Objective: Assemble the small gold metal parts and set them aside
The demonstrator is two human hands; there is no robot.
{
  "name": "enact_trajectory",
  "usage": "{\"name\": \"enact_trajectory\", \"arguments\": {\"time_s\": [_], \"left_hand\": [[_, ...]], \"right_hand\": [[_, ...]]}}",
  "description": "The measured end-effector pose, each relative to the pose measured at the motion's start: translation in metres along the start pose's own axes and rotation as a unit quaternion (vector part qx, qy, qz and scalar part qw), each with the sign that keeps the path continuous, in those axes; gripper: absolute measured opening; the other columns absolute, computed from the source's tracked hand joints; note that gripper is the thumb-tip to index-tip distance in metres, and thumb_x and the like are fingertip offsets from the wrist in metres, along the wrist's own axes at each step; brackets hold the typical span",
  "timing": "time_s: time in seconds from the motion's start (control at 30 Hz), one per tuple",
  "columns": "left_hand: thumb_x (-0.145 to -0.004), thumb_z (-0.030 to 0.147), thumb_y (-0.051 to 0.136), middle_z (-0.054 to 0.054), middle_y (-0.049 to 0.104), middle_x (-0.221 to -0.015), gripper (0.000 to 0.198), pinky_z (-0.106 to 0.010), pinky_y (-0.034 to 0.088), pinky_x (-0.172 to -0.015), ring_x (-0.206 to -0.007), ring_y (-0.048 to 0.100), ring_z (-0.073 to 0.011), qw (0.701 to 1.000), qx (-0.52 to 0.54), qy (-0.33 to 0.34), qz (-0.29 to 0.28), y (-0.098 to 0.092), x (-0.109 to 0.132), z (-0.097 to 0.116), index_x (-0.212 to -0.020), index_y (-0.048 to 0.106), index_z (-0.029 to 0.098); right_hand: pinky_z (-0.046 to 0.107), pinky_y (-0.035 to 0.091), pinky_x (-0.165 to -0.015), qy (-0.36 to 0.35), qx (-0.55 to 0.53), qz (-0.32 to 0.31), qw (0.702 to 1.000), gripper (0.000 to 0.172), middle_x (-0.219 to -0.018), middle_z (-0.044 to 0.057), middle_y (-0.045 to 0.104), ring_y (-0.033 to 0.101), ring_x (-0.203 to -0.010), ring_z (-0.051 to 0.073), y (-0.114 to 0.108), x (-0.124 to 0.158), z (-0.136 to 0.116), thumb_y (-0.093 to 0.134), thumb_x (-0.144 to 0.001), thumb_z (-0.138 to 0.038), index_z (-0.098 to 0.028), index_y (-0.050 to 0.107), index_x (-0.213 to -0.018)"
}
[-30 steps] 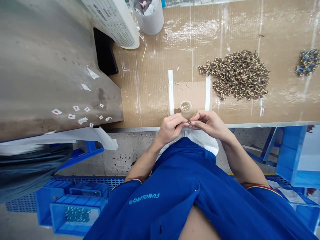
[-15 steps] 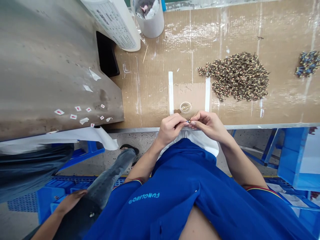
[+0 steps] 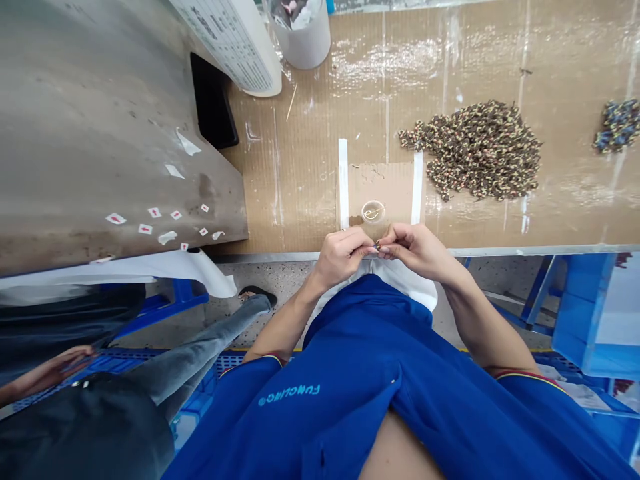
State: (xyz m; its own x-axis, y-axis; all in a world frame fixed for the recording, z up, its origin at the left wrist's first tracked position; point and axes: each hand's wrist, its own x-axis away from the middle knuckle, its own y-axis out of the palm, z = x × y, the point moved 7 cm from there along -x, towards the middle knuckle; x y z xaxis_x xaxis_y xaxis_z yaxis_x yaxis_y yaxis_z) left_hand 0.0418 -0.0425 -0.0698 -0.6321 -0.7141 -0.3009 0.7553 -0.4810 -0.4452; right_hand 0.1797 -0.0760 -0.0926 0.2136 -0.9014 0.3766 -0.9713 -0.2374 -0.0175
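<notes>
Over the near edge of the table, my left hand [image 3: 344, 255] and my right hand [image 3: 416, 248] meet with thumb and forefinger of each pinched together. Between the fingertips shows a tiny piece [image 3: 377, 245], partly blue and partly brownish; its kind is too small to make out. Just beyond my fingers stands a small clear round dish [image 3: 373, 211] with a pale curled strand in it. Farther right lies a wide heap of tiny brown and yellowish parts [image 3: 480, 150]. A smaller pile of bluish parts [image 3: 617, 127] sits at the far right.
White tape strips [image 3: 343, 183] flank a cardboard patch. At the back left are a white bottle [image 3: 240, 50], a white tub [image 3: 305, 43], a black flat object [image 3: 214, 103] and a thin stick [image 3: 291, 101]. A metal surface [image 3: 125, 133] adjoins; another person's hand [image 3: 60, 370] appears lower left.
My hands stay together at nearly the same spot, with slight finger movement around the tiny piece. The other person at lower left has shifted, their hand moving left and up.
</notes>
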Motion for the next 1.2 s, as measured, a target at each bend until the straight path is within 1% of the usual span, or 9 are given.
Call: {"name": "enact_trajectory", "arguments": {"time_s": [0.13, 0.37, 0.47, 0.6, 0.67, 0.77, 0.87, 1.07, 1.2], "left_hand": [[-0.097, 0.018, 0.061, 0.000, 0.060, -0.067, 0.022, -0.022, 0.041, -0.056, -0.060, 0.054, -0.0099, 1.000, 0.009, 0.005, 0.018, -0.002, -0.001, 0.002, -0.075, 0.061, 0.015], [-0.098, 0.026, 0.062, 0.000, 0.058, -0.066, 0.024, -0.022, 0.040, -0.056, -0.060, 0.052, -0.0098, 0.998, 0.047, -0.006, 0.038, -0.006, -0.004, 0.005, -0.077, 0.062, 0.015], [-0.098, 0.034, 0.062, 0.000, 0.056, -0.065, 0.029, -0.021, 0.038, -0.053, -0.057, 0.048, -0.0090, 0.995, 0.092, -0.029, 0.007, -0.006, -0.004, 0.003, -0.076, 0.062, 0.015], [-0.098, 0.045, 0.060, 0.001, 0.054, -0.064, 0.037, -0.020, 0.034, -0.048, -0.053, 0.043, -0.0079, 0.979, 0.173, -0.090, -0.064, -0.002, -0.004, -0.002, -0.077, 0.062, 0.015], [-0.097, 0.048, 0.059, 0.001, 0.052, -0.062, 0.039, -0.020, 0.032, -0.047, -0.052, 0.041, -0.0076, 0.971, 0.196, -0.103, -0.095, -0.001, -0.004, -0.003, -0.076, 0.062, 0.014], [-0.097, 0.048, 0.058, 0.000, 0.053, -0.063, 0.040, -0.021, 0.034, -0.048, -0.053, 0.042, -0.0082, 0.970, 0.196, -0.091, -0.116, -0.001, -0.007, -0.002, -0.076, 0.062, 0.014], [-0.100, 0.049, 0.052, -0.001, 0.056, -0.065, 0.042, -0.022, 0.038, -0.053, -0.057, 0.048, -0.0097, 0.976, 0.175, -0.062, -0.115, -0.001, -0.009, -0.001, -0.079, 0.063, 0.014], [-0.102, 0.051, 0.047, -0.001, 0.057, -0.067, 0.045, -0.022, 0.039, -0.055, -0.058, 0.049, -0.0102, 0.988, 0.116, -0.041, -0.091, -0.001, -0.007, 0.001, -0.081, 0.061, 0.015], [-0.102, 0.040, 0.053, 0.000, 0.056, -0.067, 0.032, -0.021, 0.038, -0.053, -0.057, 0.048, -0.0092, 0.994, 0.090, -0.027, -0.059, -0.003, -0.005, 0.003, -0.084, 0.062, 0.015]], "right_hand": [[0.029, 0.053, -0.063, -0.006, -0.021, 0.012, 1.000, 0.023, -0.071, 0.002, 0.071, 0.068, -0.069, 0.017, 0.002, -0.001, -0.001, 0.071, -0.083, -0.041, -0.020, 0.062, -0.076], [0.029, 0.058, -0.063, -0.015, -0.075, 0.018, 0.997, 0.040, -0.073, 0.003, 0.070, 0.068, -0.069, 0.017, 0.000, 0.000, 0.000, 0.076, -0.080, -0.059, -0.020, 0.065, -0.082], [0.030, 0.060, -0.068, -0.071, -0.065, 0.050, 0.994, 0.037, -0.085, 0.005, 0.072, 0.069, -0.074, 0.016, -0.004, 0.009, -0.005, 0.071, -0.086, -0.056, -0.022, 0.068, -0.099], [0.035, 0.060, -0.082, -0.180, 0.015, 0.067, 0.981, 0.023, -0.115, 0.011, 0.071, 0.070, -0.101, 0.021, -0.002, 0.022, -0.025, 0.067, -0.093, -0.044, -0.025, 0.071, -0.105], [0.037, 0.058, -0.087, -0.226, 0.062, 0.068, 0.970, 0.013, -0.116, 0.010, 0.071, 0.068, -0.107, 0.023, 0.001, 0.025, -0.036, 0.066, -0.095, -0.037, -0.027, 0.073, -0.099], [0.036, 0.058, -0.084, -0.261, 0.083, 0.085, 0.958, 0.008, -0.101, 0.006, 0.075, 0.071, -0.094, 0.020, 0.001, 0.026, -0.043, 0.066, -0.094, -0.029, -0.028, 0.073, -0.090], [0.033, 0.057, -0.073, -0.235, 0.074, 0.119, 0.962, 0.010, -0.085, 0.004, 0.074, 0.070, -0.080, 0.019, 0.000, 0.023, -0.037, 0.071, -0.091, -0.032, -0.026, 0.073, -0.084], [0.032, 0.056, -0.065, -0.085, -0.011, 0.188, 0.978, 0.029, -0.080, 0.005, 0.073, 0.067, -0.069, 0.018, 0.002, 0.018, -0.005, 0.073, -0.085, -0.051, -0.022, 0.071, -0.082], [0.031, 0.055, -0.063, -0.066, -0.048, 0.203, 0.976, 0.034, -0.076, 0.003, 0.072, 0.066, -0.066, 0.017, 0.004, 0.017, 0.000, 0.075, -0.081, -0.055, -0.022, 0.071, -0.083]]}}
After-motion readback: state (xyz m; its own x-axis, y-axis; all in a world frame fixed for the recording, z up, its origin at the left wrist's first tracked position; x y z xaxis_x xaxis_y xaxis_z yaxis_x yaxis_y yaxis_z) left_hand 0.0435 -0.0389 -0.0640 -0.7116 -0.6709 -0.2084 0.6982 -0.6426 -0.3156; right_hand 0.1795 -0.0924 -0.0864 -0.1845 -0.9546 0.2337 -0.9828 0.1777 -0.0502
